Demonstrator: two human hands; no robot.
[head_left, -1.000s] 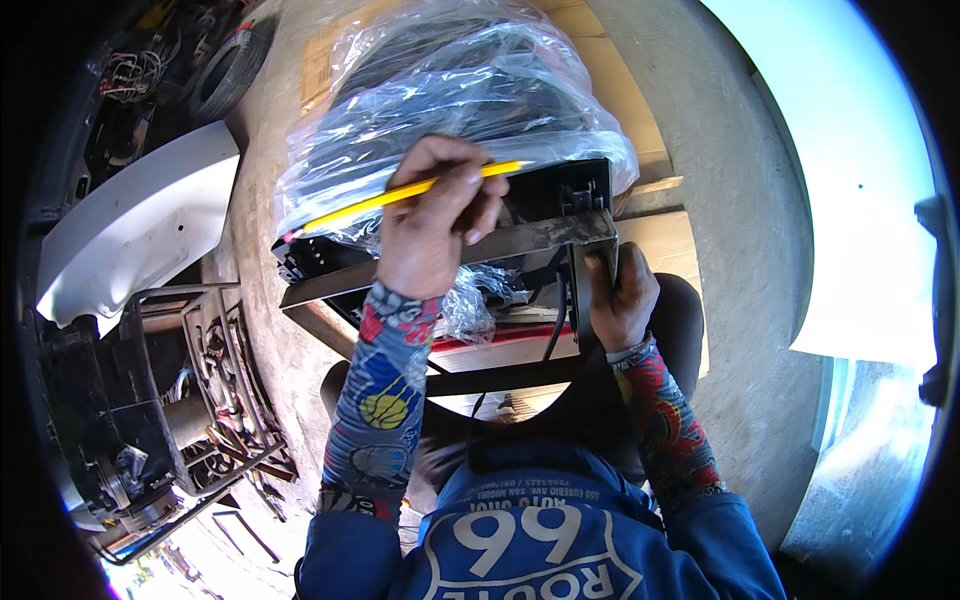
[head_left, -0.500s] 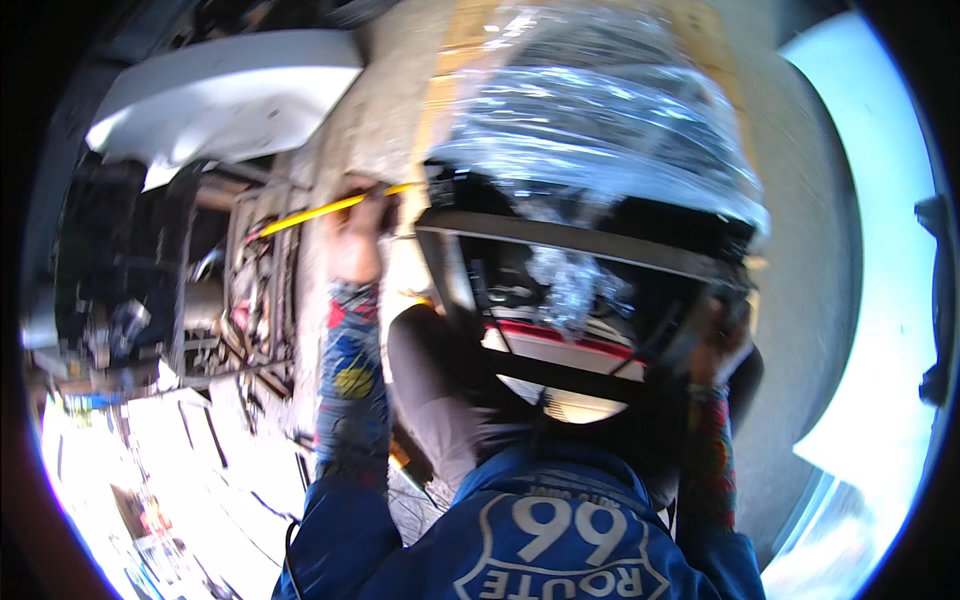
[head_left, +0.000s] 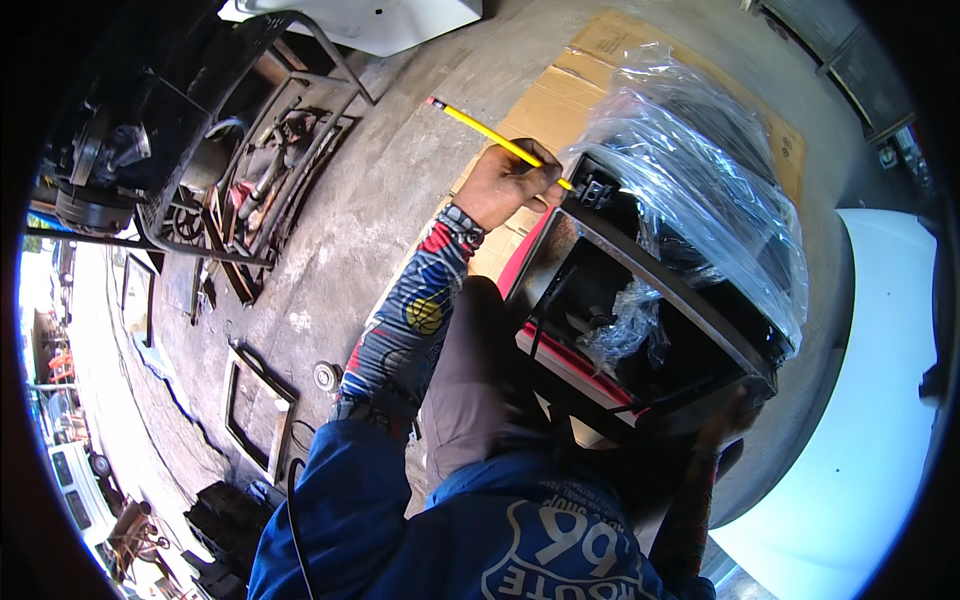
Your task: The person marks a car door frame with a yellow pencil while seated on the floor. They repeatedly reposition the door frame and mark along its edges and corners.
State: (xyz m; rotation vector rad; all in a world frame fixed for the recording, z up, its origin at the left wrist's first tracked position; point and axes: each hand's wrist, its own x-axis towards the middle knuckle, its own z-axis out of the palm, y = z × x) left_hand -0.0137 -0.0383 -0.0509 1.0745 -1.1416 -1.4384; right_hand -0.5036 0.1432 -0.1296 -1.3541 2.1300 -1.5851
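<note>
- Pinched between the thumb and fingers of the left hand (head_left: 508, 186), a yellow pencil (head_left: 487, 133) slants across the head view, eraser end toward the upper left, point toward the lower right.
- Pencil tip: at the upper left corner of a brown metal frame (head_left: 665, 287), beside a black fitting (head_left: 596, 188); whether it touches is hard to tell.
- Right hand (head_left: 728, 416): in shadow and blurred, at the lower right end of the metal frame. Its grip cannot be made out.
- Metal frame: in front of the person's bent, dark-trousered legs (head_left: 465, 410), tilting down to the right. Crumpled clear film (head_left: 632, 328) shows inside it, near a red edge (head_left: 575, 357).
- Beyond the frame: a dark bulky object under clear plastic wrap (head_left: 655, 130), with flattened cardboard (head_left: 550, 92) beneath.
- Clothing: a blue top (head_left: 335, 495) and a colourful patterned sleeve (head_left: 412, 312) on the left forearm.
- Around: a concrete floor (head_left: 400, 115); on the left, a dark metal rack (head_left: 336, 58) and a small rectangular frame (head_left: 265, 375); on the right, a large white panel (head_left: 850, 480).
</note>
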